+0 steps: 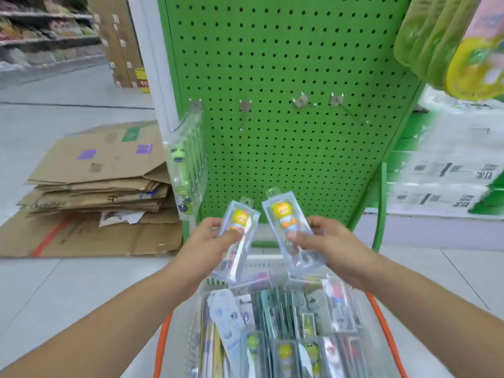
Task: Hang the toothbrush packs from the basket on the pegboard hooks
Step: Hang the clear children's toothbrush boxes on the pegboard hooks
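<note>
The left hand pinches one toothbrush pack with thumb and fingers. The right hand pinches another pack the same way. Both packs are held up above the basket, which is full of more packs, in front of the green pegboard. The packs look light, stiff and a bit slippery. Holding them low keeps the hole at the top free to slide onto a hook.

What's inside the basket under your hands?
The basket holds many toothbrush packs, some with yellow or green cartoon heads. Overlapping packs hide its bottom and whatever lies deeper.
</note>
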